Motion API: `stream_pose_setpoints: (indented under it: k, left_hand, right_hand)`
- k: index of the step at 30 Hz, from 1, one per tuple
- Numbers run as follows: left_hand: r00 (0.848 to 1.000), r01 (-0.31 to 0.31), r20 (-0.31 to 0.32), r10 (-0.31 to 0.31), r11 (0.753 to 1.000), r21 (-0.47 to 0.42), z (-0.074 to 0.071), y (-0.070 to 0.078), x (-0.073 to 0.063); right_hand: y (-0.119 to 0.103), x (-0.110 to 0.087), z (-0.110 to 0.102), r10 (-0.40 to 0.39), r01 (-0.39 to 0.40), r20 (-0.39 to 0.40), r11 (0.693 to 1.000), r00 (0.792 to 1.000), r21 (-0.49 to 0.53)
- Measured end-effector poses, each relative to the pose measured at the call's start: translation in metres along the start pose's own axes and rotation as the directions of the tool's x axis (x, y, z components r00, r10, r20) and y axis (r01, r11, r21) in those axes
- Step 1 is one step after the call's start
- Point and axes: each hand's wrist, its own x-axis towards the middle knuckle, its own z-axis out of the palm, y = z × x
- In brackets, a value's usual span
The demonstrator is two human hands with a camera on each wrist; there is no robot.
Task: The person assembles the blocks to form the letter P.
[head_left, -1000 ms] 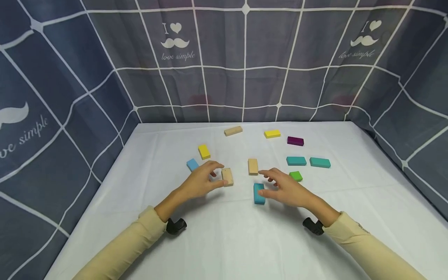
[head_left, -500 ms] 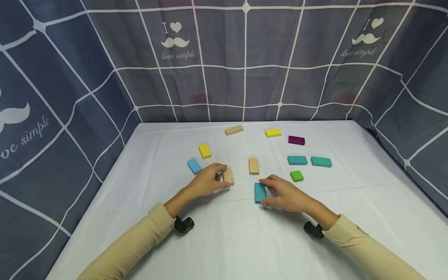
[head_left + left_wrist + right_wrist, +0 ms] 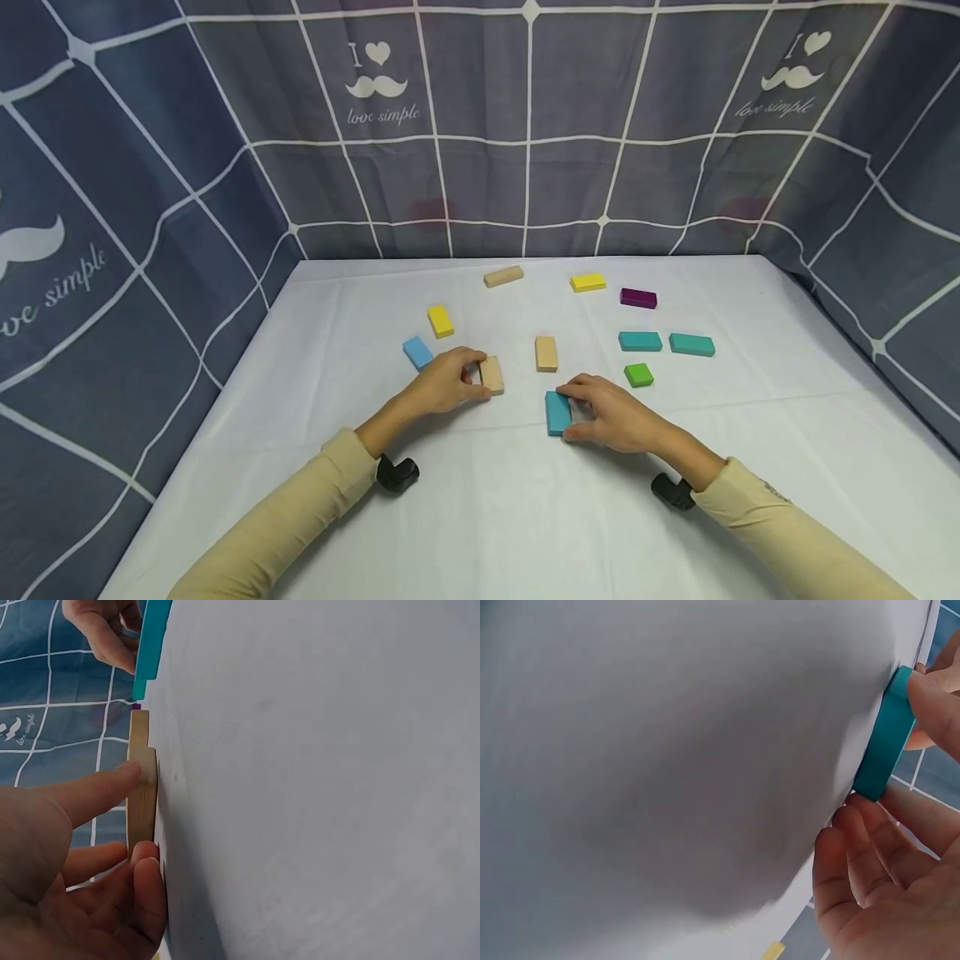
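My left hand (image 3: 438,385) pinches a plain wooden block (image 3: 492,376) lying on the white-covered table, thumb at its near end and fingers at its far end. In the left wrist view the thumb presses one end of that wooden block (image 3: 142,806) and the fingertips meet the other. To the right, my right hand (image 3: 617,417) pinches a teal block (image 3: 557,415) the same way, end to end. The right wrist view has this teal block (image 3: 885,739) between thumb and fingers, close against the cloth. Another wooden block (image 3: 546,354) lies just beyond, between the hands.
Around the hands lie a blue block (image 3: 417,352), a yellow block (image 3: 440,322), a green block (image 3: 639,375) and two more teal blocks (image 3: 640,342). Farther back are a wooden block (image 3: 503,277), a yellow one and a purple block (image 3: 638,298). A dark gridded curtain (image 3: 480,183) encloses the table.
Both hands have closed in on their blocks: the left moved slightly right onto the wooden block, the right came down and back to grip the teal block. The blocks stay in place.
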Motion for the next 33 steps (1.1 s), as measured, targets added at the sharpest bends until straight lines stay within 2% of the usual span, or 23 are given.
stream_pose_setpoints:
  k: [8, 15, 27, 33]
  left_hand:
    - [1.0, -0.021, 0.019, 0.02, 0.997, 0.068, 0.001, 0.011, 0.01]
    - [0.999, -0.034, 0.038, 0.031, 0.996, 0.085, 0.009, 0.023, 0.017]
    - [0.995, -0.069, 0.074, 0.063, 0.993, 0.091, 0.018, 0.033, 0.016]
    - [0.991, -0.098, 0.095, 0.09, 0.992, 0.082, 0.021, 0.035, 0.014]
  right_hand:
    - [-0.001, 0.001, 0.001, -0.002, 0.002, 0.028, 1.0, 1.0, 0.019]
    - [-0.008, 0.004, 0.005, -0.032, 0.032, 0.039, 0.999, 0.999, 0.002]
    - [-0.018, 0.004, 0.013, -0.081, 0.081, 0.059, 0.997, 0.995, -0.007]
    - [-0.022, 0.003, 0.014, -0.106, 0.107, 0.045, 0.994, 0.993, -0.025]
